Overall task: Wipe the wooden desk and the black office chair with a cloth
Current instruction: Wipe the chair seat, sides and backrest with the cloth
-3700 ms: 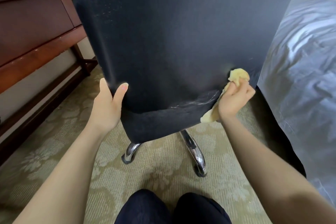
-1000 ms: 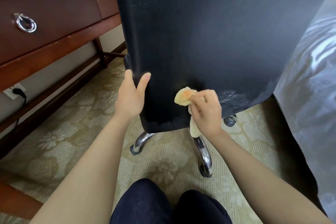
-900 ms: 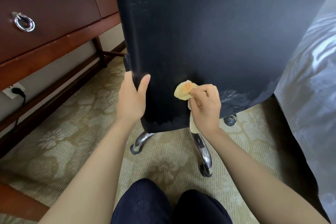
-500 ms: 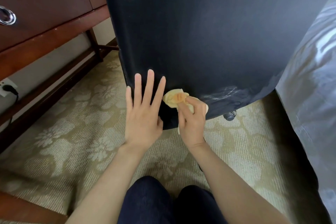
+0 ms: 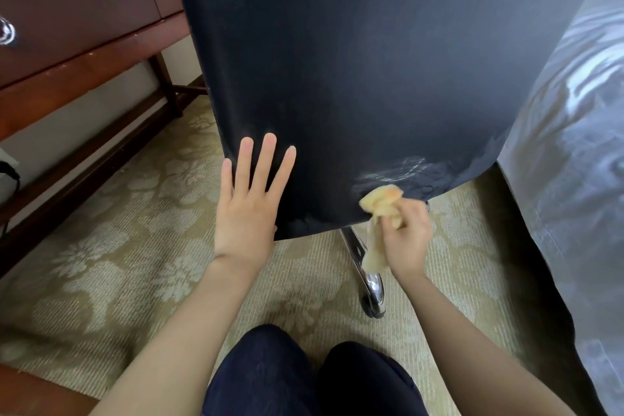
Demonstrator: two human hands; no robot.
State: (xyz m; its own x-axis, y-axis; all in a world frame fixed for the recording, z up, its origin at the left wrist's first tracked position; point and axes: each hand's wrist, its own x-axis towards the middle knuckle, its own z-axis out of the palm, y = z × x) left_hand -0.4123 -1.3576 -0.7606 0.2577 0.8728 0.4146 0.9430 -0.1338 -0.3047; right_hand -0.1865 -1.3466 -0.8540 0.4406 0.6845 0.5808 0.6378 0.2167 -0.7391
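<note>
right hand (image 5: 407, 240): fingers curled round bunched cloth (image 5: 381, 201), at lower edge of black chair back (image 5: 354, 61) | left hand (image 5: 248, 213): fingers straight, spread flat on its lower left | pale streaks (image 5: 401, 169) just up-right of cloth, nearer right hand | table (image 5: 77, 10) far left

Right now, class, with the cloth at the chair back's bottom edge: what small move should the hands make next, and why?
Probably sweep the cloth up and right over the whitish smear just above it on the chair back. The right hand grips the cloth there, and the left hand lies flat on the back, seemingly steadying it.
</note>
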